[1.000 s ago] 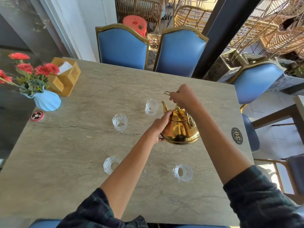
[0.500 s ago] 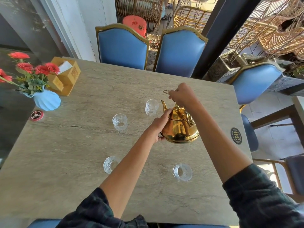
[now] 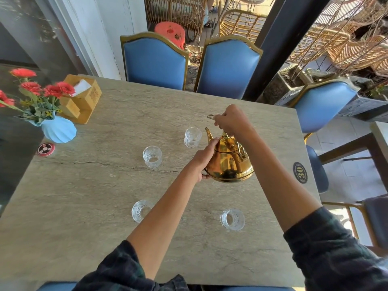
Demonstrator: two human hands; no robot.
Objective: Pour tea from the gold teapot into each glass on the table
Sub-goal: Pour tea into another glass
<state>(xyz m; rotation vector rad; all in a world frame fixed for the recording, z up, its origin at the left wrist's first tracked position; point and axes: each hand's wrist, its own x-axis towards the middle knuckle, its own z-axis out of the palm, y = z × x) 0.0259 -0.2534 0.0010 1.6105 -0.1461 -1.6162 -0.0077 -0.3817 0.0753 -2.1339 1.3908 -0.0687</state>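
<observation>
Right hand (image 3: 232, 120) pinches the handle up top, left hand (image 3: 204, 159) presses the shiny gold metal teapot's (image 3: 230, 161) side above the desk (image 3: 105, 185); spout aims forward-left, the clear cut-glass tumbler (image 3: 192, 137) just beyond it.

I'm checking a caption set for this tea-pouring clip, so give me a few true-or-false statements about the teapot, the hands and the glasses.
1. Four clear glasses stand on the table. True: the far glass, the left glass and two near glasses.
2. The right hand grips the handle above the gold teapot. True.
3. The left hand lies flat on the table. False: it rests against the teapot's side.
4. The teapot's spout points toward the far glass. True.
5. The flowers stand in a gold vase. False: the vase is light blue.
6. The chairs behind the table are red. False: the chairs are blue.
</observation>
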